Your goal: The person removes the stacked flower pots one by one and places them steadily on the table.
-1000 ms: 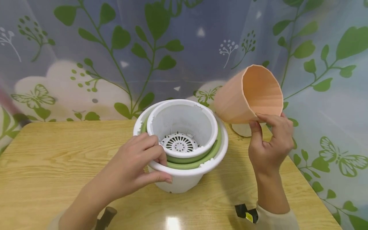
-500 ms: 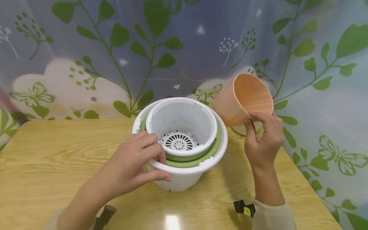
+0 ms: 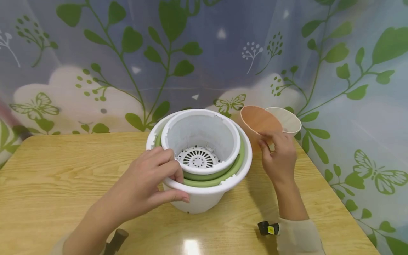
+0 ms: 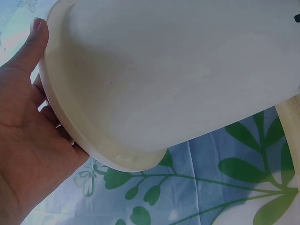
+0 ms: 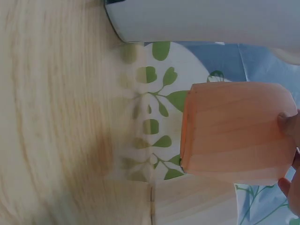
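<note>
Nested in the middle of the wooden table are a white flowerpot [image 3: 199, 202], green pots [image 3: 204, 183] inside it, and a smaller white pot [image 3: 204, 129] with a slotted bottom on top. My left hand [image 3: 153, 177] grips the outer white pot's near-left rim, thumb outside and fingers over the edge; the left wrist view shows the pot's smooth wall [image 4: 187, 70]. My right hand [image 3: 280, 156] pinches the rim of a peach flowerpot [image 5: 239, 133], thumb on one side. This pot tilts slightly, mouth up, and overlaps a cream pot [image 3: 288, 118] behind it.
The wooden table [image 3: 79, 152] ends at a wall [image 3: 204, 71] printed with leaves and butterflies. A similar wall closes off the right side. A dark wrist device with a yellow label [image 3: 268, 228] sits by my right sleeve.
My right hand has brought the peach pot down and left, turning it from lying sideways to nearly upright beside the cream pot, which shows more now. The left hand stays on the white rim.
</note>
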`<state>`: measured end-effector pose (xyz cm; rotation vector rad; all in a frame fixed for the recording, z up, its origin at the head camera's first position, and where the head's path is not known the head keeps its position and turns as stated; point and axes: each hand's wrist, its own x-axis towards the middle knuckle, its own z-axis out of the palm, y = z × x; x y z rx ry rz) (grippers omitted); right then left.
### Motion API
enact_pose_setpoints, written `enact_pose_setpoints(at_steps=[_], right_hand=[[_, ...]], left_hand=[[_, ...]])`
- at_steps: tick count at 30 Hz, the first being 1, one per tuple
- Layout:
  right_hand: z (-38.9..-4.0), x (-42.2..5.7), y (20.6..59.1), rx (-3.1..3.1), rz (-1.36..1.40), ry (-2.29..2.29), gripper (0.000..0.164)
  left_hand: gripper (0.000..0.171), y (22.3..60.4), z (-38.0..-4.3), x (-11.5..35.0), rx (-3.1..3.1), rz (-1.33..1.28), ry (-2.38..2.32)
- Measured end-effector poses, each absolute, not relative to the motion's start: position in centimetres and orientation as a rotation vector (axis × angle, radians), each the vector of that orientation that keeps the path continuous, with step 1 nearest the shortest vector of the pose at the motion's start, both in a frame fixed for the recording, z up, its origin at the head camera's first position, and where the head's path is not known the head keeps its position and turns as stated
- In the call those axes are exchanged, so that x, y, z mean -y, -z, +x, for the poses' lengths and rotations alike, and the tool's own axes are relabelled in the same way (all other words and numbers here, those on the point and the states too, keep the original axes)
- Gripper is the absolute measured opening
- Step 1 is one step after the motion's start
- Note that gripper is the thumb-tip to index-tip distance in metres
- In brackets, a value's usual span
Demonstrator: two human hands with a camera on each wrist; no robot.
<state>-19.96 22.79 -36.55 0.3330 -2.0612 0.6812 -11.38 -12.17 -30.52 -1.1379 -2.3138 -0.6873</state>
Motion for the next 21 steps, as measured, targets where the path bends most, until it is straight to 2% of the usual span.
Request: enact_pose_setpoints(at_steps=[14,21], right_hand=[[-20.7,-23.0,38.6,2.221,0.372,-0.610,0.023],[-21.0,-22.9,39.4,2.265,0.388,-0.630,0.019]], left_hand=[[0.036,30.6,-11.4,12.1,2.277,-1.145,0.695],[0.037,30.6,-11.4,12.1,2.288,-1.143,0.703]])
